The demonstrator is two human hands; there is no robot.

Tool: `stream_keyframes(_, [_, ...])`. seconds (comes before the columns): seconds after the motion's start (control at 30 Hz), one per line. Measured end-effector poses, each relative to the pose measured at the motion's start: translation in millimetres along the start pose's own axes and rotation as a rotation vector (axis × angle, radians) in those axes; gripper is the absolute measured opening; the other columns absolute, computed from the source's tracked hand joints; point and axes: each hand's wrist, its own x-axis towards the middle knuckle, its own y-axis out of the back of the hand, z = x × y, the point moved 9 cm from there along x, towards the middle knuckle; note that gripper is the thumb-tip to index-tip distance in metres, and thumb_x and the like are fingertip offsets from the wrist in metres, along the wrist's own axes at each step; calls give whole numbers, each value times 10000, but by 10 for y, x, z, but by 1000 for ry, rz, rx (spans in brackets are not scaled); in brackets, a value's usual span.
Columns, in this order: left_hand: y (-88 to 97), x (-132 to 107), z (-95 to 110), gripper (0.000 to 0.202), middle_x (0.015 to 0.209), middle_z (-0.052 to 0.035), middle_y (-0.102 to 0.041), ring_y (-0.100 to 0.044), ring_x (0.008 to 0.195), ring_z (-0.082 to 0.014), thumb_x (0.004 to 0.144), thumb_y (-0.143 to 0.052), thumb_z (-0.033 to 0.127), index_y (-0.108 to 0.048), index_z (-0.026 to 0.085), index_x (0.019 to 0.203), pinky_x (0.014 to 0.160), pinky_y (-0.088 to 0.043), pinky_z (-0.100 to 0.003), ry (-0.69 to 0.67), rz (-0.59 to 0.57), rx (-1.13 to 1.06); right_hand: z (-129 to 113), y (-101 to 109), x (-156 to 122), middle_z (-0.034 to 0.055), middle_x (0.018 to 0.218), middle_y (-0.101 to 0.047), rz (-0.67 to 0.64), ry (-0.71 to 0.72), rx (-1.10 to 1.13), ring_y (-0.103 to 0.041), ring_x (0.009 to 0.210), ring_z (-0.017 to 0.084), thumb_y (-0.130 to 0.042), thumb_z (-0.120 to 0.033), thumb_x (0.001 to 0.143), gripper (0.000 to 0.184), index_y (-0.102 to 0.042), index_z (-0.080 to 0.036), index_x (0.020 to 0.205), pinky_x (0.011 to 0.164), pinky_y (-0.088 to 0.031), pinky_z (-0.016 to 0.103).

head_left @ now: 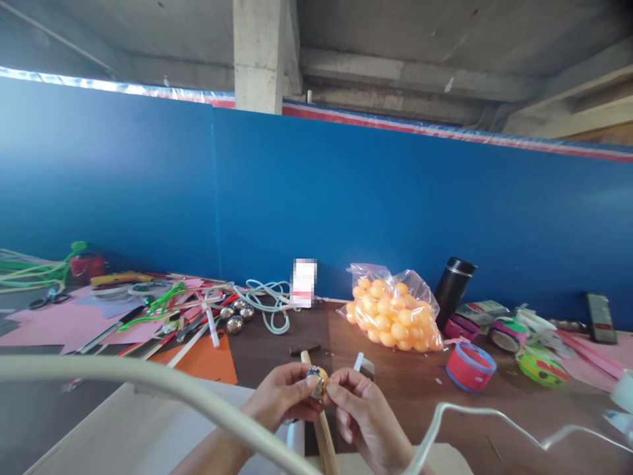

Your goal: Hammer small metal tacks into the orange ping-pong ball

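My left hand (289,396) grips a small orange ball (317,381) partly covered in shiny silver pieces. The fingertips of my right hand (363,412) are pinched together against its right side; whatever they hold is too small to make out. Beneath both hands lies a hammer, its wooden handle (325,443) running toward me and its dark head beyond the ball. A white-tipped tool (359,361) shows just past my right hand. Several silver mirrored balls (235,323) sit together to the left of my hands.
A clear bag of orange balls (390,316) stands against the blue partition (326,198). Right of it are a black bottle (452,287) and tape rolls (471,367). Scissors, sticks and coloured paper (208,359) crowd the left. A pale tube (163,382) crosses the near view.
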Motion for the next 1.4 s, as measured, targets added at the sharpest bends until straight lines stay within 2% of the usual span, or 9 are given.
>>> stream_keyframes(0.43, [1, -17, 6, 304, 769, -75, -660, -610, 655, -125, 705, -648, 359, -624, 113, 883, 620, -478, -229, -4, 28, 27, 5, 21, 9, -35, 582, -594, -4, 31, -44, -333, 317, -6, -667, -346, 723, 242, -523, -155, 689, 299, -270, 115])
stream_keyframes(0.77, [45, -4, 34, 374, 770, -87, -676, -622, 648, -149, 671, -664, 405, -619, 112, 899, 628, -496, -266, -27, 70, 123, 23, 55, 18, -103, 369, -462, 27, 21, -153, -343, 285, 21, -670, -428, 695, 302, -518, -168, 678, 314, -320, 137])
stream_keyframes(1.1, [-43, -59, 121, 347, 729, -64, -667, -609, 651, -143, 672, -648, 432, -681, 120, 821, 644, -477, -245, -23, 45, 165, 22, 66, 24, -77, 396, -523, 59, 27, -227, -437, 327, 53, -671, -475, 675, 352, -491, -172, 675, 378, -440, 196])
stream_keyframes(1.3, [-59, -74, 127, 360, 723, -54, -662, -606, 653, -149, 655, -661, 439, -686, 119, 818, 659, -477, -265, -32, 52, 189, 28, 80, 19, -75, 426, -539, 84, 44, -225, -461, 338, 65, -663, -458, 693, 342, -466, -180, 670, 363, -414, 191])
stream_keyframes(1.4, [-40, -53, 100, 358, 730, -60, -662, -607, 655, -142, 659, -667, 422, -680, 114, 841, 652, -475, -250, -29, 62, 123, 12, 44, 32, -68, 441, -542, 61, 63, -208, -475, 352, 73, -651, -464, 704, 340, -466, -181, 675, 388, -428, 206])
